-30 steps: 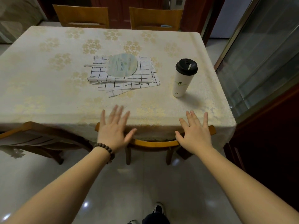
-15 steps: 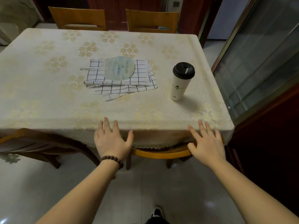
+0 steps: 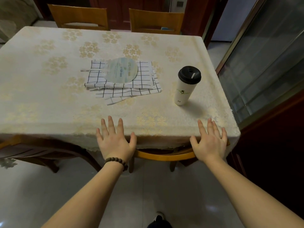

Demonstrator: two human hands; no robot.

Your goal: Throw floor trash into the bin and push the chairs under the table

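Chair point(image 3: 164, 156) sits tucked beneath the table point(image 3: 49, 112) edge; bare floor point(image 3: 148, 186) behind. My left hand point(image 3: 115, 142) and right hand point(image 3: 210, 143) are spread flat, empty, at its backrest.

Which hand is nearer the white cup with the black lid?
Right. The right hand lies at the table edge just below the cup; the left hand is farther off, down to its left.

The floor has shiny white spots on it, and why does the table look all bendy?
Head view: the spots on the tiled floor are glare from lights bouncing off glossy tiles; the table edges curve because the wide-angle lens bends straight lines; the tumbler casts a soft shadow toward the lower right; the room's far end is dim.
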